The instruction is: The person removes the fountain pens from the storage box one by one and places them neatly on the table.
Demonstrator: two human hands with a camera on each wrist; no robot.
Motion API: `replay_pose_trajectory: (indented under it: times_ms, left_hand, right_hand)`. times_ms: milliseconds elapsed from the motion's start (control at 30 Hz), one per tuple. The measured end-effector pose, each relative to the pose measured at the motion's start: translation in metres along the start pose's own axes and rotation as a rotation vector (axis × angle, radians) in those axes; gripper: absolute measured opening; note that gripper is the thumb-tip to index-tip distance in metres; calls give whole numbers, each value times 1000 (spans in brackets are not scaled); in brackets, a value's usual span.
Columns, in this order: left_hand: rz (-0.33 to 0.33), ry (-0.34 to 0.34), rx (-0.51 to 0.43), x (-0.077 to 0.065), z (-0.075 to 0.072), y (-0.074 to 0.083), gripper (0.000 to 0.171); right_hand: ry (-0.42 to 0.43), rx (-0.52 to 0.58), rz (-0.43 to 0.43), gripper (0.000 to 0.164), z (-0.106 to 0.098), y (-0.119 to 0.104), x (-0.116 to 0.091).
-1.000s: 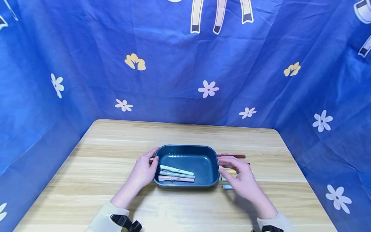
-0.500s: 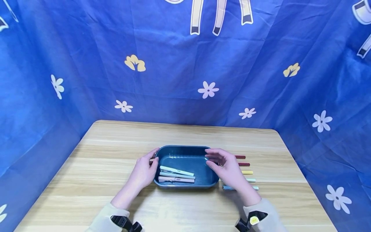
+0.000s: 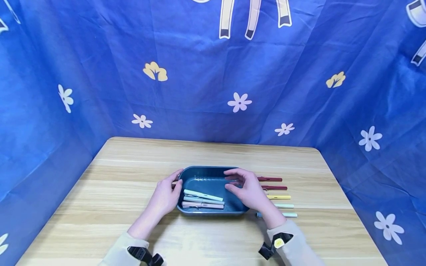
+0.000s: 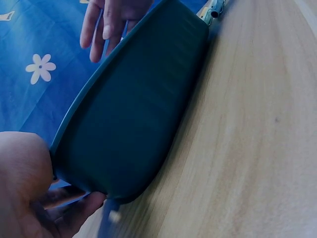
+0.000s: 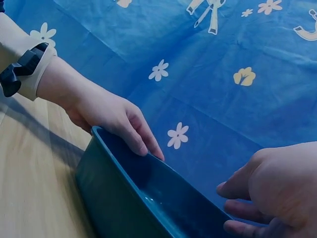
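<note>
A dark teal tray (image 3: 213, 212) stands on the table. In its front left part lie three capped pens: pale mint (image 3: 203, 195), grey-blue (image 3: 208, 201) and dusty pink (image 3: 203, 205). My left hand (image 3: 165, 194) grips the tray's left end, thumb at the rim; the left wrist view has its fingers (image 4: 74, 215) against the outer wall. Over the right part of the tray hovers my right hand (image 3: 247, 188), fingers apart and loosely bent, with nothing visible between them. In the right wrist view this hand (image 5: 277, 193) is beside the far rim.
Right of the tray several pens lie in a column: two dark red pens (image 3: 274, 188), a yellow pen (image 3: 279, 197), a mint pen (image 3: 284, 206) and a light blue pen (image 3: 289, 215). My right hand and forearm partly cover them. Blue patterned cloth (image 3: 199, 92) surrounds the wooden table (image 3: 133, 155).
My right hand has moved left from beside the tray's right end to above its inside, uncovering more of the pens on the table. The left hand and the tray have stayed put.
</note>
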State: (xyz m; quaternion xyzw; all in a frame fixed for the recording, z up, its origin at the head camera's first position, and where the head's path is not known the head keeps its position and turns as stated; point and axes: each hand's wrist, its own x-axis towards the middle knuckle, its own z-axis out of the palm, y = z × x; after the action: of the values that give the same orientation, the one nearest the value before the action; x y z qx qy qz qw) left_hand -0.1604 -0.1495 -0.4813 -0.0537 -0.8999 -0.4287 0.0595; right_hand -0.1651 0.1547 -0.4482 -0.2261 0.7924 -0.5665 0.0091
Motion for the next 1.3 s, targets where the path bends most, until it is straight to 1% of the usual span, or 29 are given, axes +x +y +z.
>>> replay_pose_trajectory:
  times_ms: [167, 467, 700, 833, 1100, 1300]
  left_hand:
    - [0, 3, 3, -1, 0, 0, 46]
    - [6, 6, 2, 0, 0, 1, 46]
    - [10, 0, 4, 0, 0, 1, 46]
    - [10, 0, 6, 0, 0, 1, 46]
    - [7, 0, 0, 0, 0, 1, 46]
    - [4, -3, 3, -1, 0, 1, 46]
  right_hand:
    - [-38, -5, 35, 36, 5, 4, 8]
    - [-111, -56, 39, 36, 15, 10, 21]
    - [-173, -127, 49, 37, 24, 14, 24]
    - [-206, -139, 63, 37, 29, 17, 25]
    - [-222, -142, 97, 36, 39, 20, 28]
    - [-251, -166, 120, 37, 43, 17, 29]
